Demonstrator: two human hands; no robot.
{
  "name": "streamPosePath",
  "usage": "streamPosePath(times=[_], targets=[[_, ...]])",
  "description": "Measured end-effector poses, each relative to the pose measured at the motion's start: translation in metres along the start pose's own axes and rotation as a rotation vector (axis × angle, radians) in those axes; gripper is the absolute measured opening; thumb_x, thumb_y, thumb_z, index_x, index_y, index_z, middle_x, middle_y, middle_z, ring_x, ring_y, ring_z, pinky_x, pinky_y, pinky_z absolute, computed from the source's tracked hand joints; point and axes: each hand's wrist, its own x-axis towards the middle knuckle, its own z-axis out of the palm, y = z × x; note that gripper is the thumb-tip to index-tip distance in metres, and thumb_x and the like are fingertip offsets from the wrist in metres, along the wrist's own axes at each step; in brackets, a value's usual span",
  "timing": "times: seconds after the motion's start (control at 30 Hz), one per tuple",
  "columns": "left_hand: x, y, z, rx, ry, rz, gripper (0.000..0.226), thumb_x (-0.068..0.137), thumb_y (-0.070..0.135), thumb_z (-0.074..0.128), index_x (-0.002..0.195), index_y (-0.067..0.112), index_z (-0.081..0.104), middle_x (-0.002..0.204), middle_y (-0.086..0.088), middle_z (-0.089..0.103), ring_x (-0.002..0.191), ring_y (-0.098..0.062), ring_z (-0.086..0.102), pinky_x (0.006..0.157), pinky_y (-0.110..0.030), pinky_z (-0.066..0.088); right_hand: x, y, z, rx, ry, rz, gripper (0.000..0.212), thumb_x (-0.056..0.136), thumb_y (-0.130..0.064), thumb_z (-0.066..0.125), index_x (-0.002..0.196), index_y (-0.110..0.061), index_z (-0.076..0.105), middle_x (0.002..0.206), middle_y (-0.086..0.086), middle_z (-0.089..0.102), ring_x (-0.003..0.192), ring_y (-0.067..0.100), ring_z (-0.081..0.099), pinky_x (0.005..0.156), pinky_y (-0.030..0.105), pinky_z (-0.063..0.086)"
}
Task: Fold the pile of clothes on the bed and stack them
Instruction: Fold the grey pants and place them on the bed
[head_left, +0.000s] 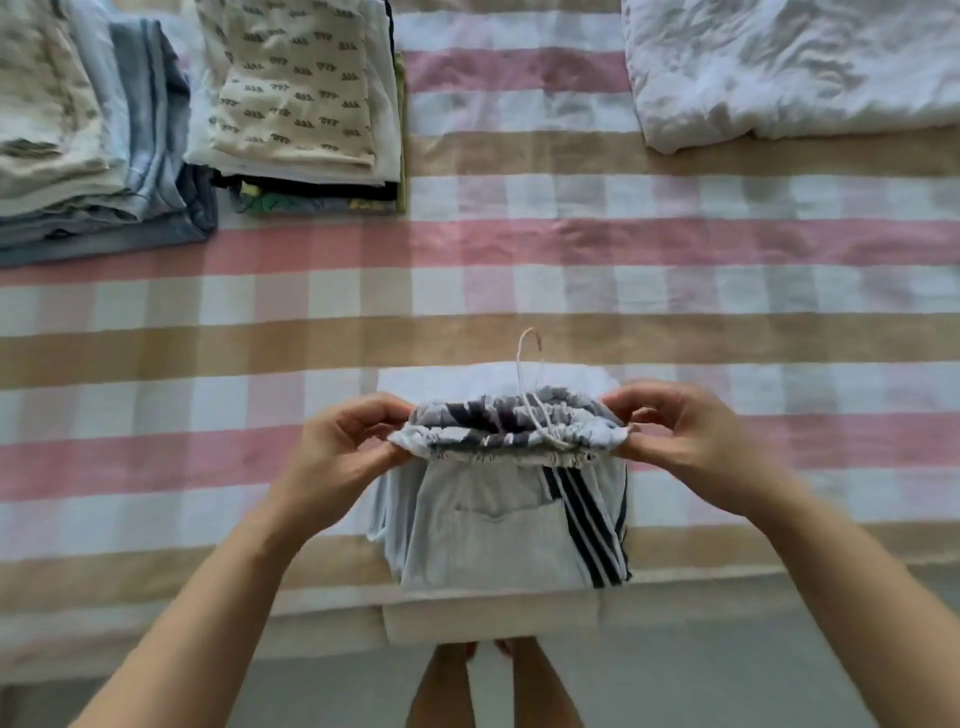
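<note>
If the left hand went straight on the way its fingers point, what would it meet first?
The shorts' waistband it pinches; beyond that, probably the right hand at the other end, though depth is unclear.

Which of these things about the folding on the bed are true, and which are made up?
1. The left hand and the right hand both pinch the waistband of the grey garment. True.
2. The folded clothes are stacked on the right side of the bed. False: the blue-edged stack and the cream printed stack sit at the far left.
3. The drawstring is white. True.
4. The bedding is plain blue. False: the bed sheet has pink, tan and white checks.
5. A white cloth lies on top of the stacks. False: the crumpled white cloth lies apart, at the far right.
</note>
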Motion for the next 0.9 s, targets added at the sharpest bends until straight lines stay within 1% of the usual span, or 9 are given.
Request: streamPosePath(times=[0.1,0.17,0.3,0.43,0.5,0.57,0.67,0.8,0.9], targets=[[-0.026,-0.027,0.004,0.246,-0.044,-0.068,0.012,0.067,0.021,0.072,0.079,0.019,0.072,0.081,-0.001,0.070,0.078,-0.014,0.064,0.076,-0.031,0.050,-0.023,0.026,0.018,-0.154,-0.020,0.061,0.028,0.072,-0.005,0.075,0.077,-0.031,0.067,0.074,-0.006,0.065,0.074,0.006,0.058,0.071,0.019,0.046],[-0.039,-0.045,0.008,0.303,-0.074,-0.109,0.014,0.069,0.018,0.073,0.083,0.017,0.072,0.085,0.002,0.071,0.083,-0.012,0.066,0.079,-0.029,0.052,-0.032,0.046,0.028,-0.227,-0.007,0.113,0.032,0.072,-0.003,0.075,0.076,-0.034,0.065,0.078,-0.005,0.062,0.083,0.014,0.056,0.076,0.023,0.044],[-0.048,-0.074,0.015,0.388,-0.053,-0.129,0.021,0.072,-0.003,0.074,0.086,0.012,0.072,0.096,0.000,0.068,0.095,-0.013,0.063,0.084,-0.020,0.048,-0.038,0.080,0.044,-0.302,0.005,0.157,0.030,0.073,-0.006,0.075,0.077,-0.035,0.067,0.078,-0.010,0.063,0.085,0.014,0.051,0.072,0.013,0.038],[-0.047,-0.087,0.021,0.586,-0.113,-0.150,0.042,0.073,-0.019,0.054,0.092,0.013,0.072,0.104,0.004,0.065,0.109,-0.012,0.055,0.097,-0.021,0.040,-0.033,0.099,0.054,-0.468,-0.042,0.173,0.021,0.079,-0.005,0.069,0.085,-0.025,0.073,0.082,-0.012,0.060,0.087,0.012,0.045,0.073,0.010,0.033],[-0.048,-0.085,0.024,0.622,-0.072,-0.139,0.047,0.072,-0.021,0.045,0.091,0.013,0.072,0.103,0.005,0.064,0.107,-0.010,0.054,0.096,-0.021,0.041,-0.033,0.100,0.056,-0.544,-0.058,0.191,0.031,0.081,0.005,0.058,0.090,-0.021,0.073,0.086,-0.011,0.058,0.091,0.013,0.045,0.075,0.009,0.032],[-0.049,-0.076,0.033,0.605,0.086,-0.088,0.042,0.074,-0.019,0.046,0.087,0.013,0.070,0.094,0.006,0.065,0.096,-0.006,0.058,0.087,-0.020,0.044,-0.036,0.091,0.058,-0.513,0.033,0.182,0.038,0.078,0.009,0.051,0.086,-0.021,0.072,0.084,-0.011,0.059,0.090,0.011,0.047,0.075,0.008,0.035],[-0.047,-0.058,0.060,0.504,0.318,0.069,0.032,0.080,-0.016,0.048,0.085,0.009,0.067,0.083,0.008,0.062,0.083,0.000,0.059,0.075,-0.010,0.045,-0.037,0.069,0.075,-0.400,0.336,0.063,0.027,0.081,0.002,0.051,0.080,-0.020,0.068,0.079,-0.012,0.057,0.082,0.008,0.051,0.075,0.009,0.038],[-0.026,-0.048,0.106,0.513,0.385,0.277,0.025,0.087,0.000,0.045,0.101,-0.001,0.066,0.099,-0.011,0.066,0.099,-0.007,0.059,0.091,-0.015,0.047,-0.020,0.052,0.115,-0.402,0.615,-0.124,0.024,0.082,0.000,0.050,0.097,-0.005,0.068,0.096,0.003,0.061,0.093,0.011,0.050,0.091,0.007,0.034],[-0.007,-0.068,0.123,0.690,0.332,0.238,0.035,0.089,0.006,0.051,0.124,0.001,0.056,0.127,-0.016,0.057,0.124,-0.024,0.049,0.106,-0.036,0.039,0.001,0.064,0.135,-0.555,0.598,-0.100,0.035,0.090,-0.007,0.048,0.124,-0.003,0.057,0.129,0.015,0.055,0.127,0.025,0.045,0.108,0.031,0.032]])
